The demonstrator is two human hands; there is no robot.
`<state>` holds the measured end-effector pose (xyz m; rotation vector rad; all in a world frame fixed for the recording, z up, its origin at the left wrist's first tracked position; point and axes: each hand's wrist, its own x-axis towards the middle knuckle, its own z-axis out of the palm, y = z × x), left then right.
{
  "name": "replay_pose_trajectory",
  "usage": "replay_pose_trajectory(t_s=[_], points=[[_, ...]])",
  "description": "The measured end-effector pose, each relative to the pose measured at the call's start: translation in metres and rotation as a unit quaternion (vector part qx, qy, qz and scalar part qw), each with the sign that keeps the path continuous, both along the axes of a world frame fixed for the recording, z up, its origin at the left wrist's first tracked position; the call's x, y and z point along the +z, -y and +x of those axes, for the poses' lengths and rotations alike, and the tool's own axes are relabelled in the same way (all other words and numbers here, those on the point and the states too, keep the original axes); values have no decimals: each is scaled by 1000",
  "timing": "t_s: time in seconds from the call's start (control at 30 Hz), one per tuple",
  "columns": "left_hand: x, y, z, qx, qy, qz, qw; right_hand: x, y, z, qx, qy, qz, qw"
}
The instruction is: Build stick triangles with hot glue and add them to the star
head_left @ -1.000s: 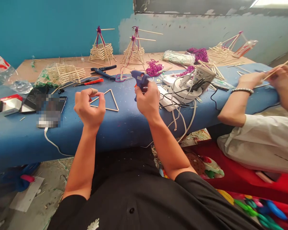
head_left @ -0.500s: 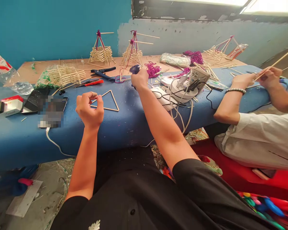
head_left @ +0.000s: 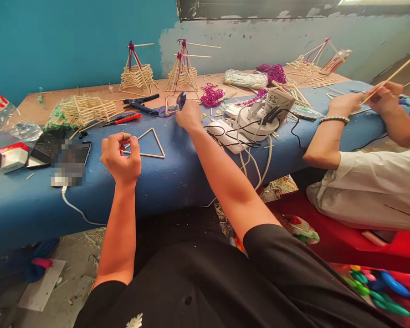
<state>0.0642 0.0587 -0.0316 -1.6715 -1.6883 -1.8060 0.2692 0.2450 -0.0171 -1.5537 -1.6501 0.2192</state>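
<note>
My left hand (head_left: 121,158) is closed, thumb against the bent fingers, over the left corner of a triangle of thin wooden sticks (head_left: 158,142). Whether it pinches that corner or something small, I cannot tell. The triangle's other two corners show on the blue table covering. Farther forward, my right hand (head_left: 189,115) is wrapped round a dark blue glue gun (head_left: 181,100), mostly hidden by the fingers. Pliers (head_left: 141,100) and a red-handled cutter (head_left: 128,118) lie between and beyond my hands. Behind my right hand stand stick pyramids (head_left: 181,77) tied with purple cord.
A charging phone (head_left: 71,161), a small red-and-white box (head_left: 12,157) and a plastic bottle (head_left: 2,111) lie left. A power strip (head_left: 225,136) with tangled cables sits right of my right forearm. At far right, another person's hands (head_left: 384,102) hold a stick.
The whole view has shifted slightly. My right hand with the glue gun has drawn a little nearer the triangle. My left hand keeps its closed shape beside the triangle.
</note>
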Motion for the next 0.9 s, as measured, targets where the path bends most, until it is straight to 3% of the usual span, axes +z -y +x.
replay_pose_trajectory(t_s=[0.1,0.2,0.27,0.33,0.4,0.5,0.63,0.7,0.77,0.83,0.9], points=[[2,1,2,4,4,11,1000,9,39,-9,-30,2,1,1000],[4,4,3,8,12,35,999,8,108,-15,-8,2,108,994],[2,9,4,17,20,42,999,-3,159,-14,65,-18,193,979],[-5,21,3,29,12,55,998,-19,199,-8,107,-48,203,972],[-16,40,2,41,-18,79,996,-36,222,0,134,-44,192,971],[-39,80,0,49,-41,80,995,-51,225,14,149,-45,175,972],[-61,130,-11,63,-79,43,994,-55,214,21,152,-60,162,973],[-61,147,-23,112,-92,29,989,-55,212,20,153,-68,161,973],[-54,157,-41,201,-88,31,975,-57,213,19,155,-77,164,971],[-44,158,-64,278,-62,31,958,-58,215,18,155,-83,171,969],[-34,153,-87,297,-18,-8,955,-60,216,18,155,-86,180,968]])
